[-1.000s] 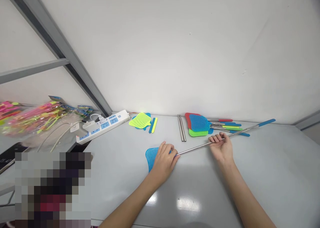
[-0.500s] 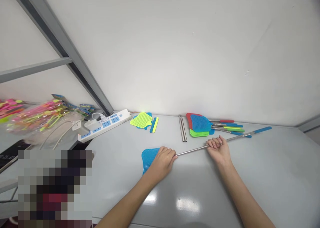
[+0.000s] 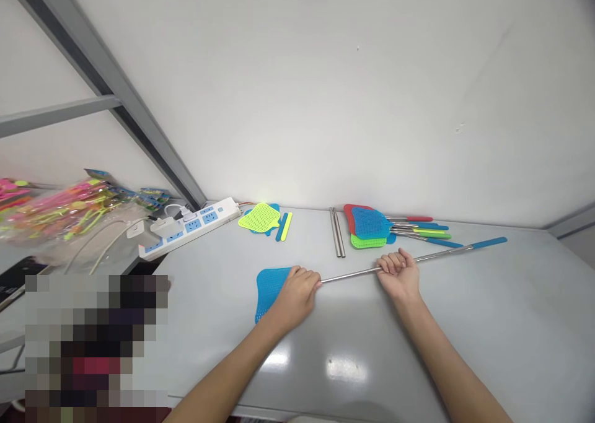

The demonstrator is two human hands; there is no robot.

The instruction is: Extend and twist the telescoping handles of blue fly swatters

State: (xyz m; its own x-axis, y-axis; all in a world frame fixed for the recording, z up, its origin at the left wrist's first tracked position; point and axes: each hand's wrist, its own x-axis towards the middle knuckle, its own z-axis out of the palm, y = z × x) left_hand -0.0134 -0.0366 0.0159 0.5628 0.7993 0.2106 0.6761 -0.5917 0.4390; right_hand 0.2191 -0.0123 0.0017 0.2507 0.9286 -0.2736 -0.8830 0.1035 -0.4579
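A blue fly swatter with an extended metal rod and a blue grip stretches across the table between my hands. My left hand is closed around the neck of the swatter, covering part of its mesh head. Further right, my right hand wraps round the metal rod with the palm turned up. Beyond the right hand the rod runs on to the blue grip at the far right. Behind my hands lies a pile of fly swatters with red, blue and green heads.
Two metal tubes lie left of the pile. Yellow and blue swatter heads rest beside loose blue and yellow grips. A white power strip and bagged colourful items are at the left. A wall bounds the table's back.
Both hands and the held swatter appear slightly further left, while the whole view has shifted a little too. The grip on the swatter stays the same.
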